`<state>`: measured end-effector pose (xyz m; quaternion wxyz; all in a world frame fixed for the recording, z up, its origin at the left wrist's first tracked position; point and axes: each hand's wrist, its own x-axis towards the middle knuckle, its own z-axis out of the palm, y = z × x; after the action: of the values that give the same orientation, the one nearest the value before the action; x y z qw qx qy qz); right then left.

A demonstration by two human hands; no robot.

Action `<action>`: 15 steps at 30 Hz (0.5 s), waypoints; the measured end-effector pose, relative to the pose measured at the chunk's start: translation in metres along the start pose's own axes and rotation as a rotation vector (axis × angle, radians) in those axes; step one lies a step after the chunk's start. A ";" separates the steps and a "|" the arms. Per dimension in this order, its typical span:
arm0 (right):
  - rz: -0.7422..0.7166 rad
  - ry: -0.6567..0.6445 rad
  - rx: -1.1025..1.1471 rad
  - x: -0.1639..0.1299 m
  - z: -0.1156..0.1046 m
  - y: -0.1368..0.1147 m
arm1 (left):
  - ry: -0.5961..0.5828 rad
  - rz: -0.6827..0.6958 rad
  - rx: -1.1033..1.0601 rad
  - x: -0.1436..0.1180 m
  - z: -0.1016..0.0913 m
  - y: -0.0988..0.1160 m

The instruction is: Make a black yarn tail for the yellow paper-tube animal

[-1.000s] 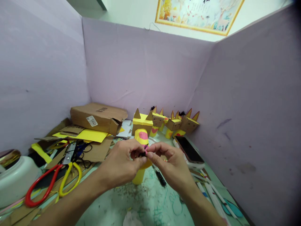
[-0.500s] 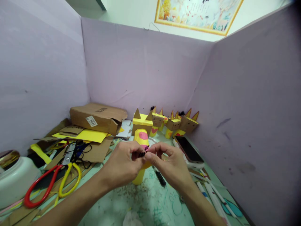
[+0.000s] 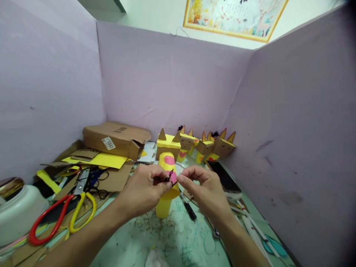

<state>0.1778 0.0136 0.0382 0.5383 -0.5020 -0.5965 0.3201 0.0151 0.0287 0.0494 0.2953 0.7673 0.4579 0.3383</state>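
Black yarn (image 3: pixel 170 175) is pinched between the thumb and fingers of my left hand (image 3: pixel 147 187), its loose strands sticking up. Close by on the right, my right hand (image 3: pixel 204 185) has its thumb and forefinger pressed together at the yarn's end; whether a strand is between them is too small to tell. Behind both hands stands a yellow paper animal figure (image 3: pixel 167 159) with pink spots, a cardboard head and two pointed cardboard pieces on top. Part of its body is hidden by my left hand. A black pen (image 3: pixel 189 209) lies on the table below my right hand.
Red-and-yellow-handled scissors (image 3: pixel 80 189) lie on cardboard scraps at left, beside a white jar (image 3: pixel 22 207). Behind is a cardboard box (image 3: pixel 116 139). Several finished-looking animal figures (image 3: pixel 205 146) stand at the back right, near a phone (image 3: pixel 224 178). Lilac panels (image 3: pixel 172 81) enclose the table.
My right hand has moved slightly right, away from my left. More of the black yarn and the figure's lower pink spot now shows between them.
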 end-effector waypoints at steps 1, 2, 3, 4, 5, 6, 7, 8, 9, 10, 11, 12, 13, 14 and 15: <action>0.003 -0.002 0.005 0.000 0.000 0.000 | 0.002 -0.005 0.001 0.000 0.000 0.000; -0.001 -0.004 0.006 0.001 0.000 0.000 | 0.004 -0.007 0.000 0.000 0.000 0.001; -0.009 -0.002 0.004 0.001 0.000 0.001 | 0.003 -0.007 -0.002 0.000 0.000 0.001; -0.022 0.001 0.001 0.001 0.000 0.001 | 0.003 -0.009 -0.004 0.000 0.000 0.002; -0.036 0.002 -0.001 0.001 0.000 0.002 | 0.004 -0.014 -0.003 0.000 0.000 0.002; -0.048 0.002 -0.003 0.001 0.000 0.003 | 0.001 -0.017 -0.001 0.000 0.000 0.003; -0.058 0.000 -0.006 0.000 0.000 0.003 | -0.003 -0.020 0.003 0.000 -0.001 0.003; -0.063 -0.002 -0.008 0.000 0.000 0.003 | -0.005 -0.020 0.007 0.000 -0.001 0.003; -0.067 -0.008 -0.008 0.000 -0.001 0.004 | -0.006 -0.018 0.012 0.000 -0.001 0.003; -0.070 -0.017 -0.008 0.000 -0.001 0.003 | -0.008 -0.012 0.016 0.000 -0.001 0.002; -0.072 -0.025 -0.006 0.000 -0.001 0.003 | -0.010 -0.003 0.017 0.000 -0.001 0.002; -0.073 -0.034 -0.001 0.000 0.000 0.003 | -0.010 0.007 0.016 0.000 -0.001 0.001; -0.073 -0.043 0.006 0.000 0.000 0.003 | -0.009 0.017 0.013 -0.001 -0.002 0.001; -0.073 -0.049 0.015 0.001 0.000 0.003 | -0.009 0.027 0.010 -0.001 -0.002 0.000; -0.074 -0.055 0.022 0.001 0.000 0.003 | -0.005 0.036 0.007 -0.002 -0.002 0.000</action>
<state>0.1786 0.0153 0.0352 0.5387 -0.4647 -0.6255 0.3203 0.0134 0.0275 0.0500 0.2876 0.7773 0.4445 0.3397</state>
